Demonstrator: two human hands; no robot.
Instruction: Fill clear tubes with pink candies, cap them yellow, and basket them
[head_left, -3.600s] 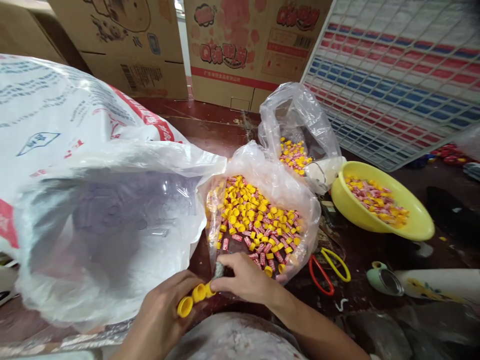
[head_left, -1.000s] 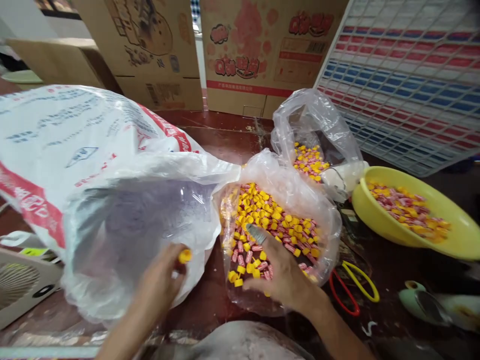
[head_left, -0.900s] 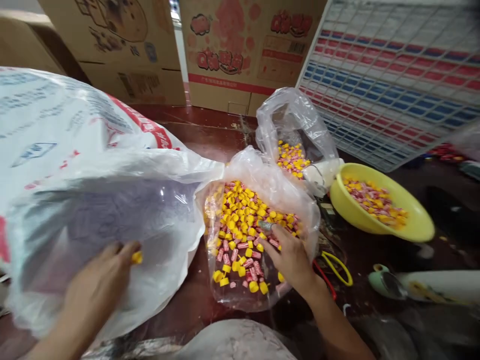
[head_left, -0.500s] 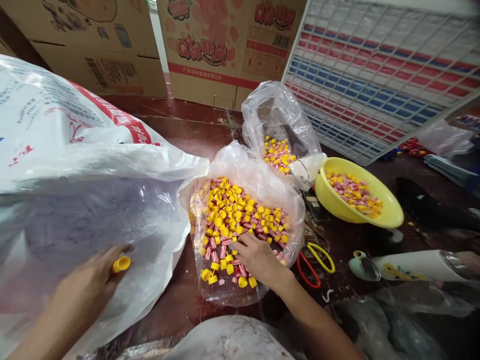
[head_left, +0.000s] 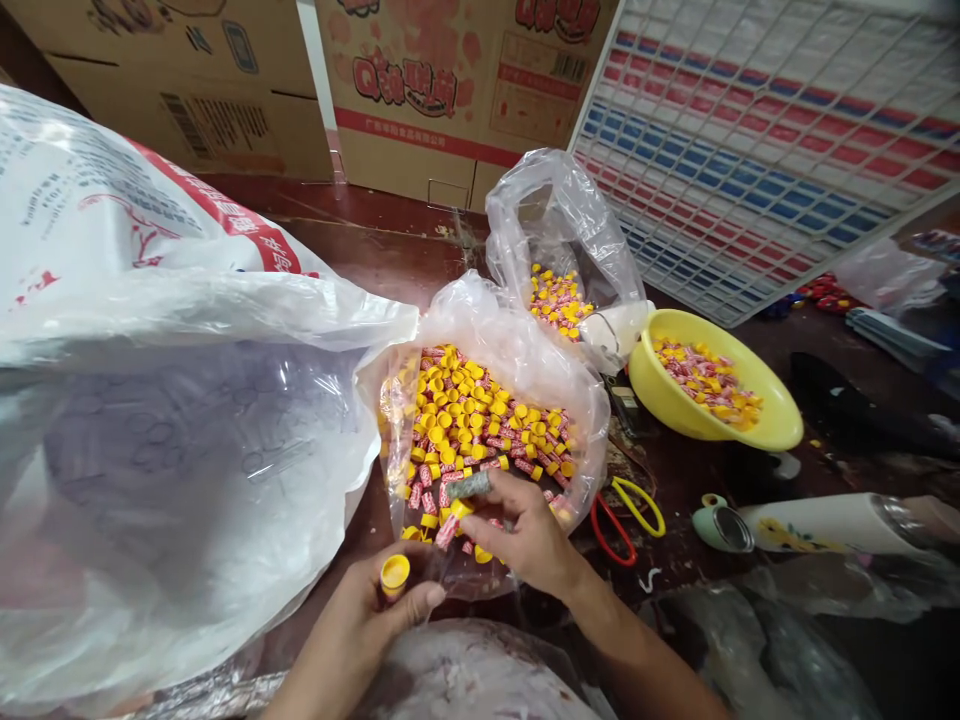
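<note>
Grip of L hand (head_left: 371, 612) closed round yellow cap (head_left: 394, 576); R hand (head_left: 531, 530) pinches yellow-capped pink tube (head_left: 451, 525).

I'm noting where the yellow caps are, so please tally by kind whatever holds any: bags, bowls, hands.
Clear plastic bags: 2 (near bag, far bag)
Bowls: 1 (yellow bowl)
Hands: 2 (left hand, right hand)
Total: 5

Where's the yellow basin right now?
Head view, right of centre: the yellow basin sits on the dark red table, just right of the rear clear plastic bag and beyond the red-and-yellow scissor handles.
</note>
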